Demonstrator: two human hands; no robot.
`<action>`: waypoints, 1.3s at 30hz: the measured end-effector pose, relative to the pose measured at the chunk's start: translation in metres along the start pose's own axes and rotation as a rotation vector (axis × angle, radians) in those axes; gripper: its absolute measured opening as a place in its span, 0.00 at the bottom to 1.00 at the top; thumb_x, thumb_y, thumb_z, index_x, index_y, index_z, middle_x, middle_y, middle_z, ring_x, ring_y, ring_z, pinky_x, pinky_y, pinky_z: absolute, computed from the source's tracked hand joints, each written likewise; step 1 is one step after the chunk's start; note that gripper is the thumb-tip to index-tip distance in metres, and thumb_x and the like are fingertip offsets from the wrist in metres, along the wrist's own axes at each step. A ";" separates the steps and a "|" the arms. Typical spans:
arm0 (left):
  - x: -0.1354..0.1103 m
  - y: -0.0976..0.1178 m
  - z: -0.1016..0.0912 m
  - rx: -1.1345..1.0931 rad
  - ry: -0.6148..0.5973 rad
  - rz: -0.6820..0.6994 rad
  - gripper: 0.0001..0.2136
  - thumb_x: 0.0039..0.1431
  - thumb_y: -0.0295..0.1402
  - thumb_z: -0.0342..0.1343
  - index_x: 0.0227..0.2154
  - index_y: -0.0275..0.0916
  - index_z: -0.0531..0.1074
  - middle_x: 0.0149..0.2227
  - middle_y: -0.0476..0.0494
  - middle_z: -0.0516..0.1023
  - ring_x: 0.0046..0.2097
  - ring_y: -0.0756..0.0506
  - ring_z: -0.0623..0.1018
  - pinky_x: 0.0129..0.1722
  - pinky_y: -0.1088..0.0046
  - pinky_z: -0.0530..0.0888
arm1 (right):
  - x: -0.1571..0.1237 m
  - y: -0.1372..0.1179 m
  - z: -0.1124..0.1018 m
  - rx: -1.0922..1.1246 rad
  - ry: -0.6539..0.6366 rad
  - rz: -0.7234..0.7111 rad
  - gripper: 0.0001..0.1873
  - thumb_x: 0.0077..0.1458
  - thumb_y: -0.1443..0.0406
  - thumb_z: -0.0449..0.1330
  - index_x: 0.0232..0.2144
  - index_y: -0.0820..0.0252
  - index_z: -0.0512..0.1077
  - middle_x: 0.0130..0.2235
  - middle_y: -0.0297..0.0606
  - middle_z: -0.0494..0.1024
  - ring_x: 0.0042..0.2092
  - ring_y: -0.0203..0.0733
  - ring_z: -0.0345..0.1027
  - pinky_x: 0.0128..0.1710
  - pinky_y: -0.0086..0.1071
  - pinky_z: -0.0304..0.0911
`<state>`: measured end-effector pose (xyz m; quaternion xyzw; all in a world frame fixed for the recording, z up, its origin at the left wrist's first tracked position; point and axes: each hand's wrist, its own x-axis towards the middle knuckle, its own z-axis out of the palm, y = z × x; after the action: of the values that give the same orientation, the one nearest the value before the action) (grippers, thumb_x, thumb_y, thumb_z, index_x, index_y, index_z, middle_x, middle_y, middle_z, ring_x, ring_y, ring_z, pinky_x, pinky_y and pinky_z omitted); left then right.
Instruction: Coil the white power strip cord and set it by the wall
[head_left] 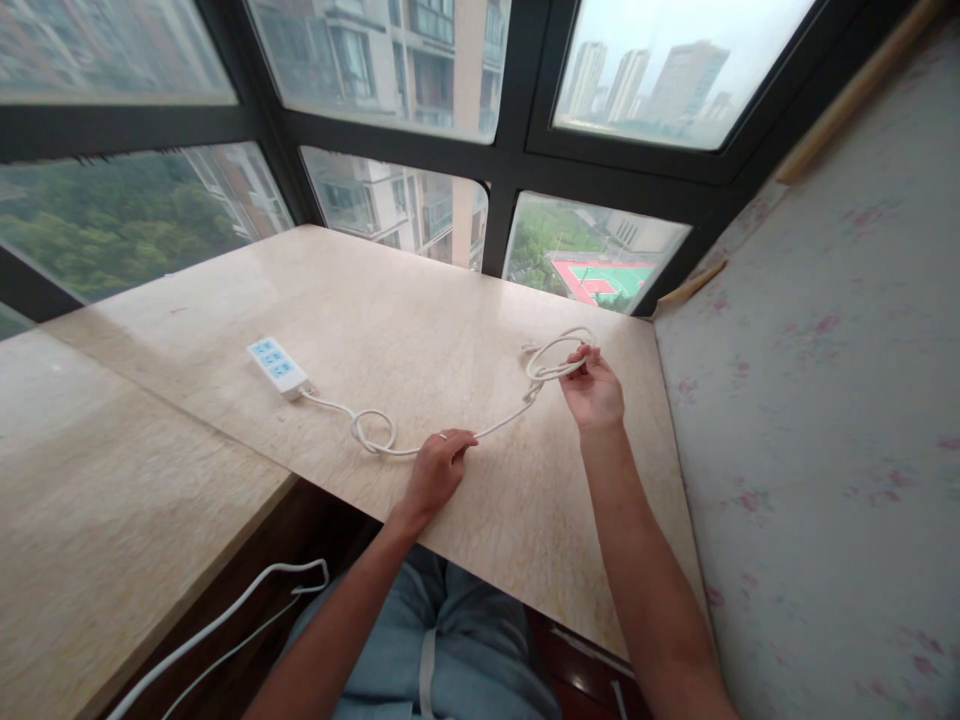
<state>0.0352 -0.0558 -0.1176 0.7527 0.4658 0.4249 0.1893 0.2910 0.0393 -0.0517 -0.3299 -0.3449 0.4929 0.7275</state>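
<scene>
A white power strip [278, 368] with blue socket faces lies on the stone-patterned counter at the left. Its white cord [504, 424] runs right across the surface, making one loose loop near the strip. My left hand [439, 468] rests low over the counter with its fingers closed on the middle of the cord. Farther right, my right hand [592, 388] pinches the coiled end of the cord, slightly above the surface. The plug seems to lie beside that coil, but it is too small to make out clearly.
The counter [420, 330] meets dark-framed windows [517, 170] at the back. A wall with flowered paper [810, 430] bounds the right side. Below the counter's front edge, a white tubular frame [225, 620] stands at the lower left.
</scene>
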 end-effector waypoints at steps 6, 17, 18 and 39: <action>0.021 -0.013 -0.006 0.089 0.116 -0.099 0.11 0.55 0.21 0.52 0.32 0.41 0.77 0.36 0.42 0.82 0.39 0.42 0.80 0.42 0.62 0.74 | -0.001 -0.038 -0.015 0.047 -0.177 0.115 0.06 0.50 0.60 0.62 0.31 0.54 0.71 0.25 0.29 0.70 0.28 0.36 0.66 0.36 0.36 0.65; 0.053 -0.051 -0.029 0.206 0.218 -0.176 0.11 0.52 0.22 0.52 0.29 0.40 0.78 0.31 0.44 0.81 0.35 0.43 0.78 0.40 0.65 0.73 | -0.015 -0.050 -0.033 -0.410 -0.081 0.511 0.16 0.43 0.60 0.69 0.34 0.58 0.69 0.20 0.28 0.72 0.21 0.35 0.68 0.25 0.31 0.69; 0.055 -0.054 -0.031 0.225 0.204 -0.185 0.11 0.52 0.22 0.51 0.29 0.40 0.78 0.31 0.44 0.81 0.35 0.43 0.78 0.40 0.66 0.73 | -0.017 -0.048 -0.036 -0.483 -0.100 0.560 0.16 0.44 0.61 0.69 0.33 0.58 0.68 0.22 0.30 0.74 0.24 0.38 0.72 0.25 0.31 0.70; 0.072 -0.043 -0.040 0.550 0.014 -0.284 0.14 0.53 0.21 0.48 0.38 0.37 0.76 0.41 0.37 0.79 0.46 0.37 0.75 0.44 0.60 0.70 | -0.123 -0.012 -0.046 -0.641 0.113 0.666 0.13 0.51 0.60 0.65 0.26 0.62 0.68 0.21 0.35 0.76 0.17 0.32 0.68 0.10 0.20 0.55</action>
<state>-0.0061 0.0229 -0.0905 0.7002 0.6651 0.2573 0.0330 0.3010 -0.0869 -0.0881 -0.6573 -0.3150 0.5494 0.4085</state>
